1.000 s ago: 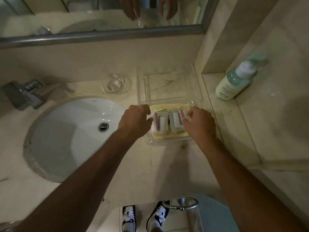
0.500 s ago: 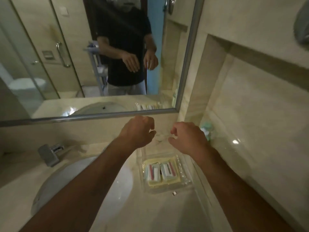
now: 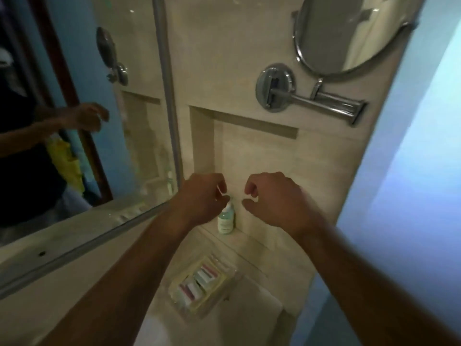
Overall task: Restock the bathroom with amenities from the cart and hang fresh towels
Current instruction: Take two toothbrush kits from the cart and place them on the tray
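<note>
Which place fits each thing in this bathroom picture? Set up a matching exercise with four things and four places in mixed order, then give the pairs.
Things:
1. pump bottle
2. amenity tray
3. round mirror
4. left hand

Places:
A. on a swing arm high on the wall
B. standing in the wall niche
C. in the air in front of the niche
D. lying on the counter

Pairs: 1-B, 2-D, 3-A, 4-C

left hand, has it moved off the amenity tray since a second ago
Yes. The left hand gripped the clear tray's left edge before; now it hangs above and beyond it, near the soap bottle.
</note>
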`<state>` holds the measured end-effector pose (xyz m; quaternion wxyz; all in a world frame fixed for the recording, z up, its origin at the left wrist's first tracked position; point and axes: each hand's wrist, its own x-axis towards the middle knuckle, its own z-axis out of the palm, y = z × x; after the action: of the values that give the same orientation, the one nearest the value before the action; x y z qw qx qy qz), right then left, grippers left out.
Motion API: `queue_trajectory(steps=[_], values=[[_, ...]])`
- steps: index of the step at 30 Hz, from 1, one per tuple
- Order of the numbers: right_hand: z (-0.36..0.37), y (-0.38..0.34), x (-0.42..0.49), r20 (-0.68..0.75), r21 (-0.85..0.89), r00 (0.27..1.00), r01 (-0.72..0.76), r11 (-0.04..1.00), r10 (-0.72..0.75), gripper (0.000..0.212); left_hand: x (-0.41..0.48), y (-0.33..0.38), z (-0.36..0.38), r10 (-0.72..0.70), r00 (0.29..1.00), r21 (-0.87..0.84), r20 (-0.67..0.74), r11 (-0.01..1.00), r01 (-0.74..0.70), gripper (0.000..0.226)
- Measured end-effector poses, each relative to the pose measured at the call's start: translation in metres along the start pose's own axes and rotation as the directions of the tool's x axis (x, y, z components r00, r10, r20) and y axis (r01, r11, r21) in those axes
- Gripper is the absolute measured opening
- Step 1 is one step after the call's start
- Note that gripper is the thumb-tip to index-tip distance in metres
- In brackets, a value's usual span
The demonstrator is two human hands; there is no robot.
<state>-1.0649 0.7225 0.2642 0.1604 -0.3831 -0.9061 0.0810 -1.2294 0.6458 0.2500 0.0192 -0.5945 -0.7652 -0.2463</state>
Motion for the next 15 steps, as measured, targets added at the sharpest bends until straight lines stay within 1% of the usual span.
queue_trajectory(steps=[3,5,7,9,12,15], values=[[-0.027,0.024,-0.048,-0.06,-0.057,0.99,-0.128,0.99,0.124,0.026,0.0,0.047,0.01,0.141,0.989,-0.089,0.034,0.987,-0.137,0.013],[-0.051,0.043,-0.083,-0.125,-0.07,0.968,-0.228,0.971,0.218,0.025,-0.004,0.087,0.019,0.235,0.971,-0.145,0.05,0.963,-0.226,0.013],[-0.08,0.063,-0.123,-0.178,-0.099,0.936,-0.323,0.941,0.302,0.021,-0.012,0.131,0.027,0.329,0.943,-0.201,0.055,0.928,-0.313,0.013],[-0.11,0.081,-0.168,-0.225,-0.126,0.901,-0.404,0.906,0.37,0.022,-0.023,0.178,0.034,0.432,0.899,-0.262,0.07,0.878,-0.402,0.012],[-0.154,0.104,-0.246,-0.314,-0.142,0.821,-0.538,0.831,0.477,0.026,-0.049,0.256,0.045,0.558,0.823,-0.349,0.106,0.796,-0.495,0.011],[-0.191,0.126,-0.332,-0.392,-0.119,0.71,-0.67,0.733,0.585,0.027,-0.084,0.337,0.057,0.667,0.736,-0.416,0.119,0.706,-0.573,0.01]])
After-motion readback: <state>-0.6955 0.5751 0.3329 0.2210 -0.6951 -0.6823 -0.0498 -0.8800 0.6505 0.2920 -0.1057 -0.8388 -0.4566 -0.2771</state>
